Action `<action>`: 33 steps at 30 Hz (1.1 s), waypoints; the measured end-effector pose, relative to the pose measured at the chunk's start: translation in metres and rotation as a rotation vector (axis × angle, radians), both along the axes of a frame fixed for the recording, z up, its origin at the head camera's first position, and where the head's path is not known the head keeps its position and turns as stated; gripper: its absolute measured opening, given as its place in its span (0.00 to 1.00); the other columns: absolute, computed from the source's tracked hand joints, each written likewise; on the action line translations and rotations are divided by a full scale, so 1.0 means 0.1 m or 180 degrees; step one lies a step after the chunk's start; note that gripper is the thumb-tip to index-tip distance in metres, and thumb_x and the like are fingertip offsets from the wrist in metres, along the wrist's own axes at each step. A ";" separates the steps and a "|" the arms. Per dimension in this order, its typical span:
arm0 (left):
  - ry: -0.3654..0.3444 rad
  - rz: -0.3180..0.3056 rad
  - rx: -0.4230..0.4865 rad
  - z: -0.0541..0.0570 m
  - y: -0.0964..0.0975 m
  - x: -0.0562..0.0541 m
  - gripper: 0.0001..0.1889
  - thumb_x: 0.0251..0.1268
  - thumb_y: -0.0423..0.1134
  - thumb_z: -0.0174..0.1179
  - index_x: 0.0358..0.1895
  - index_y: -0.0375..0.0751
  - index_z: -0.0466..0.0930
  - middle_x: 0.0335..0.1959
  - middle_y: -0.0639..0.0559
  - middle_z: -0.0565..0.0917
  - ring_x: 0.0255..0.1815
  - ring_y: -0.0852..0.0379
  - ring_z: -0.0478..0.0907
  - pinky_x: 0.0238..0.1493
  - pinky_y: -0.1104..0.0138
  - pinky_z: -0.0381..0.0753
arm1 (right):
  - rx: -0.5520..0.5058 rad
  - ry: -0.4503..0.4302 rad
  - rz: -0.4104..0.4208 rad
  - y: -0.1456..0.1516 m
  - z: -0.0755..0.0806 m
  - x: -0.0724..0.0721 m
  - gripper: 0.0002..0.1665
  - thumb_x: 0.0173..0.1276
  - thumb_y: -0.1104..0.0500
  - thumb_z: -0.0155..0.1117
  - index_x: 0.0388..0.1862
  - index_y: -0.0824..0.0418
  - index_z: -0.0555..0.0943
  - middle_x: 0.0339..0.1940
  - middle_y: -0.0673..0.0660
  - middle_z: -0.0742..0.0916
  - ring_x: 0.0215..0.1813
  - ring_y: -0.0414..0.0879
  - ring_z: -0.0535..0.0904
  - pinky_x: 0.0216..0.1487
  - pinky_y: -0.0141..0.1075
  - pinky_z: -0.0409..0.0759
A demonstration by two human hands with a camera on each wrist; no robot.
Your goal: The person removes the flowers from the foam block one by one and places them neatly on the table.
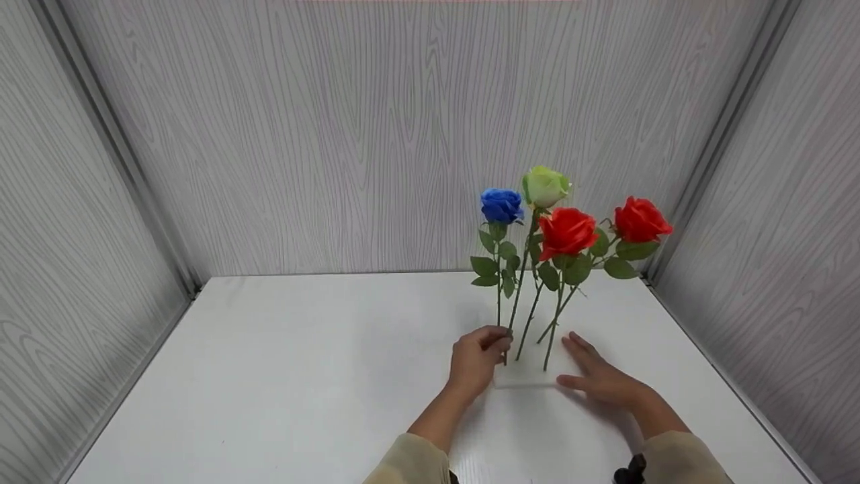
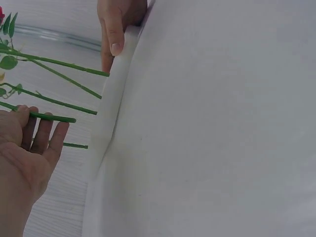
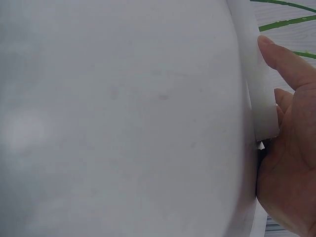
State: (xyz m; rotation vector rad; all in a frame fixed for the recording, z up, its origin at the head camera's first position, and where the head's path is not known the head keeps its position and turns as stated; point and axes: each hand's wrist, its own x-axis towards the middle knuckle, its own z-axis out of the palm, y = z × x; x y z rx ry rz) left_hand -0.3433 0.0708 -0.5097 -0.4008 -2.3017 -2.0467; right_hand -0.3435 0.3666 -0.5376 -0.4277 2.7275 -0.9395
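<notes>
Within pinching left grip (image 1: 476, 357), one stem (image 2: 61, 118) (seemingly the green rose's (image 1: 545, 187)), right grip (image 1: 603, 382) splayed at base (image 2: 109, 106)

Blue rose (image 1: 502, 206) matt, clothlike; base (image 3: 261, 98) smooth, plastic-type; tbl (image 1: 302, 349) smooth w/ sl. sheen.

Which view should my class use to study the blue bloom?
The head view: it shows the blue bloom whole and uncovered. The left wrist view shows green stems but no blue petals; the right wrist view catches only stem parts, no bloom.
</notes>
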 end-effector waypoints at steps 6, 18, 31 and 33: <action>0.0053 -0.0062 0.0040 0.05 -0.05 0.00 0.08 0.78 0.38 0.67 0.53 0.47 0.91 0.48 0.50 0.93 0.48 0.54 0.90 0.47 0.71 0.92 | -0.0046 -0.0008 0.0001 0.02 0.01 -0.01 0.60 0.80 0.39 0.66 0.91 0.64 0.45 0.92 0.70 0.42 0.91 0.75 0.34 0.86 0.77 0.40; 0.0130 -0.0299 0.0173 0.09 -0.26 0.01 0.14 0.78 0.38 0.67 0.61 0.43 0.89 0.51 0.47 0.93 0.50 0.60 0.91 0.49 0.69 0.93 | -0.0017 0.0068 0.0021 0.03 0.03 -0.01 0.59 0.81 0.39 0.64 0.91 0.66 0.45 0.92 0.71 0.43 0.90 0.76 0.34 0.85 0.78 0.41; 0.0145 -0.0351 0.0179 0.13 -0.48 0.02 0.14 0.80 0.35 0.64 0.63 0.47 0.84 0.55 0.44 0.89 0.51 0.57 0.90 0.49 0.65 0.94 | 0.0011 0.0016 0.0021 -0.02 0.02 -0.04 0.59 0.81 0.39 0.63 0.91 0.66 0.44 0.92 0.71 0.43 0.90 0.75 0.34 0.85 0.78 0.41; 0.0121 -0.0372 0.0183 0.16 -0.50 0.03 0.14 0.81 0.35 0.64 0.64 0.48 0.83 0.56 0.44 0.89 0.51 0.58 0.90 0.49 0.64 0.95 | -0.0018 -0.0003 0.0021 -0.03 0.03 -0.05 0.59 0.81 0.39 0.63 0.91 0.66 0.44 0.92 0.71 0.42 0.91 0.75 0.34 0.86 0.77 0.40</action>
